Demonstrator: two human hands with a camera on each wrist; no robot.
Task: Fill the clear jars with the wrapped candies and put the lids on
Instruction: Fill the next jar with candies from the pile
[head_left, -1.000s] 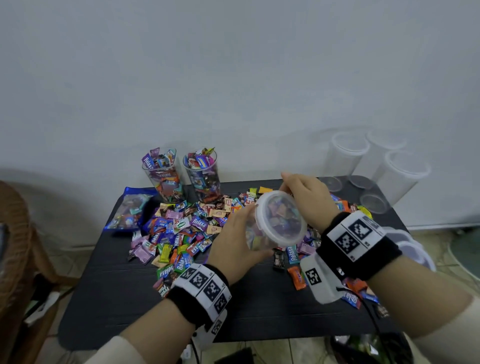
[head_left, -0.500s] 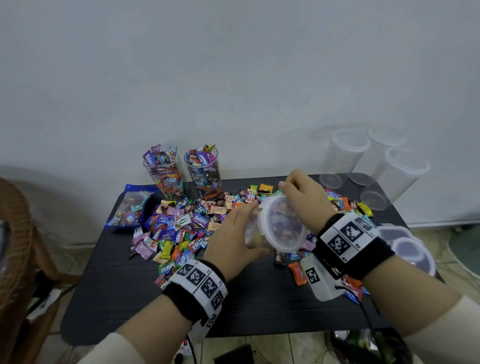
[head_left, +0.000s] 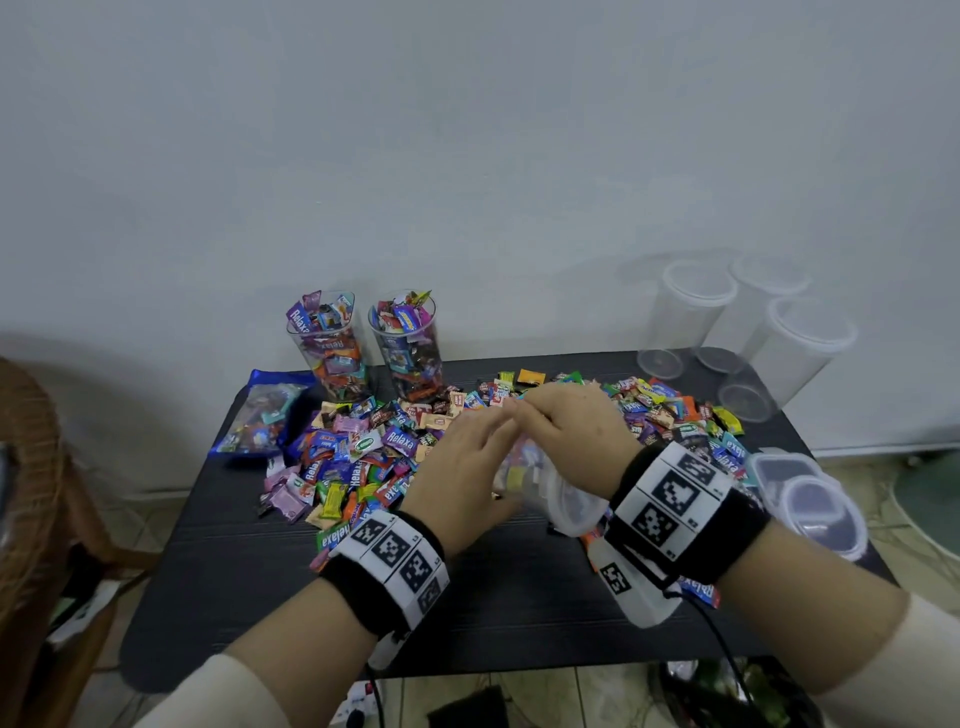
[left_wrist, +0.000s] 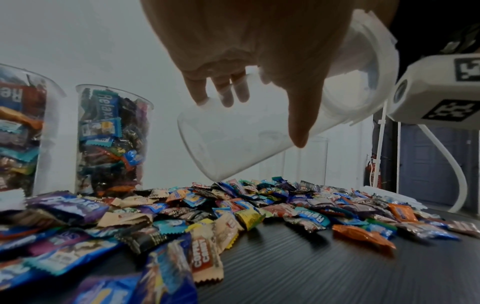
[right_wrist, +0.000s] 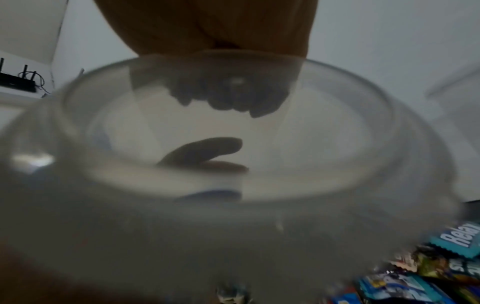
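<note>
the jar (left_wrist: 233, 135) held between the hands is clear smooth plastic, and its lid (left_wrist: 374, 67) is milky, translucent plastic. the wrapped candies (head_left: 363, 457) lie in glossy crinkled foil and film with saw-toothed edges. two filled jars (head_left: 332, 343) and the empty jars (head_left: 691, 312) are the same clear glossy plastic. the table (head_left: 519, 597) is matt black with fine ribbed grooves. the wristbands (head_left: 395, 566) look like black knitted cloth with matt printed panels. the chair (head_left: 26, 493) is woven wicker. the wall (head_left: 467, 156) is smooth and matt.
</note>
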